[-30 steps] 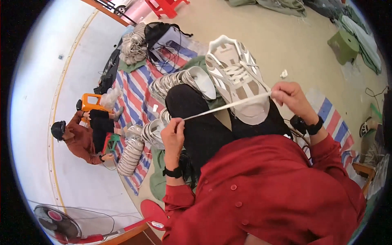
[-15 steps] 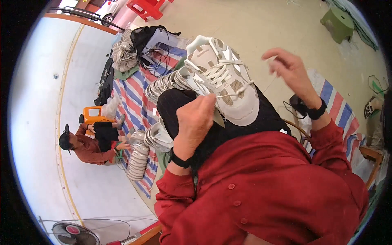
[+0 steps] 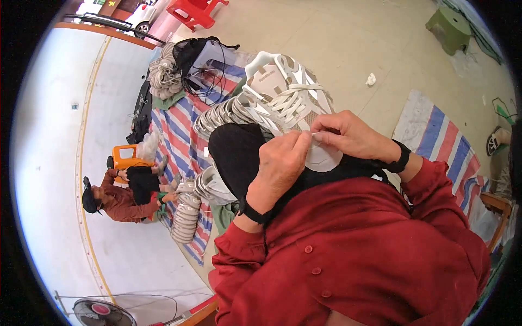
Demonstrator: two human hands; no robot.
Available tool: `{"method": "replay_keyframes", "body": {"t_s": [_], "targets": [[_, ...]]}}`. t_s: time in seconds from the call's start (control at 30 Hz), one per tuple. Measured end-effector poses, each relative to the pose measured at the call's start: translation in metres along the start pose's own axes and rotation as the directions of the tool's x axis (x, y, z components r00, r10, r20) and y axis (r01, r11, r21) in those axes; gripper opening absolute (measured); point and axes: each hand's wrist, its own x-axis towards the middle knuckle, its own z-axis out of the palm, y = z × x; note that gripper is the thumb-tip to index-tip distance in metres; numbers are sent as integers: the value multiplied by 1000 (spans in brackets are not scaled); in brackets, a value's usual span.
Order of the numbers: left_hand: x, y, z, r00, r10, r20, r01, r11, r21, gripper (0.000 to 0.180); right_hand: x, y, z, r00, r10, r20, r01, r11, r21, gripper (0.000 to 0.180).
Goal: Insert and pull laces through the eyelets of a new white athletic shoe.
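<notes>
A beige and white sneaker [image 3: 272, 81] rests on my lap, its toe toward me. A cream shoelace [image 3: 287, 104] is threaded across its tongue. Over the toe end my left hand [image 3: 281, 163] is closed, thumb and forefinger pinched on the lace. My right hand [image 3: 353, 133] meets it there, also pinching, with a small pale bit of lace showing between the fingertips. Both hands hide the lower lacing and part of the toe.
Left of my knee, several stacked sneakers [image 3: 217, 117] lie on a striped sheet [image 3: 179, 125]. A co-worker [image 3: 122, 201] sits beyond by another shoe row [image 3: 186, 220]. A crumpled white scrap [image 3: 371, 80] lies on the floor; a green stool [image 3: 448, 28] stands far right.
My right hand has come down and left from beside the sneaker to meet my left hand at the toe, and its fingers have closed. The white scrap shows where that hand was.
</notes>
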Motion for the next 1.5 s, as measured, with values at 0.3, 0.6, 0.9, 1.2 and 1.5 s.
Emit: {"method": "replay_keyframes", "body": {"t_s": [0.3,0.6,0.9,1.2,1.5], "targets": [[0,-1,1,999,14,-47,-16,999,-43,20,1,6,5,996,-68,-51,65,996,-55,16],[2,-4,5,999,21,-32,-23,998,-60,22,6,15,3,999,-2,-47,7,994,106,14],[2,-2,7,998,51,-46,-54,997,-49,21,8,20,-1,999,26,47,-35,978,204,8],[1,-6,6,990,134,-52,-134,991,12,18,7,9,-8,972,143,185,-185,956,230,14],[1,-13,3,994,30,-109,-38,997,-71,24,10,15,-6,995,67,78,-82,972,222,15]]}}
